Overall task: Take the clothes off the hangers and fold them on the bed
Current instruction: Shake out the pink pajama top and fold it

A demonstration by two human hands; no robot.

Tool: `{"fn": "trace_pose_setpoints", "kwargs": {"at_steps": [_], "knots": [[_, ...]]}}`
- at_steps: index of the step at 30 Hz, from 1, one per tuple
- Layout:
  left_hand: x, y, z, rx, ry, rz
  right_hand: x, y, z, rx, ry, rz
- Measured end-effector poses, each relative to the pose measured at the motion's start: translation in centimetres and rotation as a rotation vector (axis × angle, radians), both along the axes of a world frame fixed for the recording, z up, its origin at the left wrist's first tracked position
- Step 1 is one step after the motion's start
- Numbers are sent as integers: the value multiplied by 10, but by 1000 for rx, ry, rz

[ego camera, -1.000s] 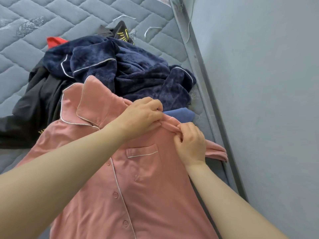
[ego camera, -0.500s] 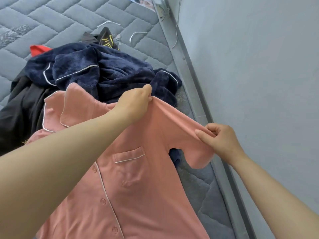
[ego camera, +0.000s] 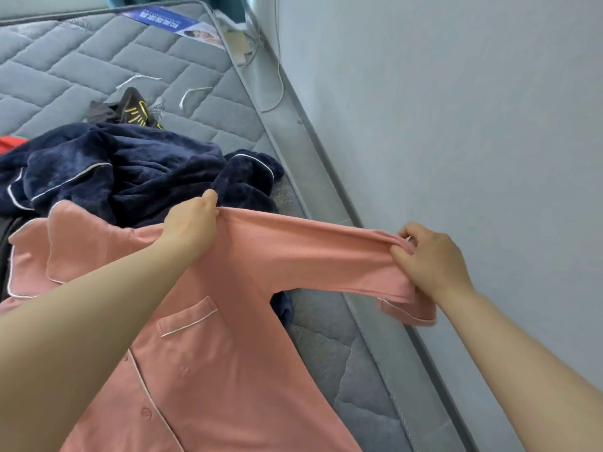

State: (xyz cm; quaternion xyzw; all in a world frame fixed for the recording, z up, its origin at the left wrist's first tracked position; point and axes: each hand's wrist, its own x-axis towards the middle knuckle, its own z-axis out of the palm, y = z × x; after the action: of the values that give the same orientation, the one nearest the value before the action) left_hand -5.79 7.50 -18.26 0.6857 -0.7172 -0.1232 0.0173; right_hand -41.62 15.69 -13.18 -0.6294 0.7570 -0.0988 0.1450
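Observation:
A pink pyjama shirt (ego camera: 228, 353) with white piping lies front-up on the grey quilted mattress (ego camera: 98, 66), collar to the left. My left hand (ego camera: 192, 223) pinches the shirt at the shoulder seam. My right hand (ego camera: 427, 256) grips the cuff end of the sleeve, which is stretched out straight to the right towards the wall. Behind the shirt a navy fleece garment (ego camera: 130, 171) with white piping lies crumpled. No hanger shows.
A black garment with yellow print (ego camera: 133, 109) and a red piece (ego camera: 9, 143) lie behind the navy pile. A dark garment (ego camera: 5, 236) sits at the far left. The grey wall (ego camera: 456, 125) runs close along the mattress's right edge. A leaflet (ego camera: 176, 24) lies at the bed's far end.
My right hand has drawn the pink sleeve out to the right, from bunched at the shoulder to fully stretched. My left hand stays at the shoulder. The view has tilted up.

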Motion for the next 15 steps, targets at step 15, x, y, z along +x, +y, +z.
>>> {"fn": "trace_pose_setpoints", "kwargs": {"at_steps": [15], "knots": [[-72,8,30,191,-47,-222,-26,2,26,186,-351,62]]}}
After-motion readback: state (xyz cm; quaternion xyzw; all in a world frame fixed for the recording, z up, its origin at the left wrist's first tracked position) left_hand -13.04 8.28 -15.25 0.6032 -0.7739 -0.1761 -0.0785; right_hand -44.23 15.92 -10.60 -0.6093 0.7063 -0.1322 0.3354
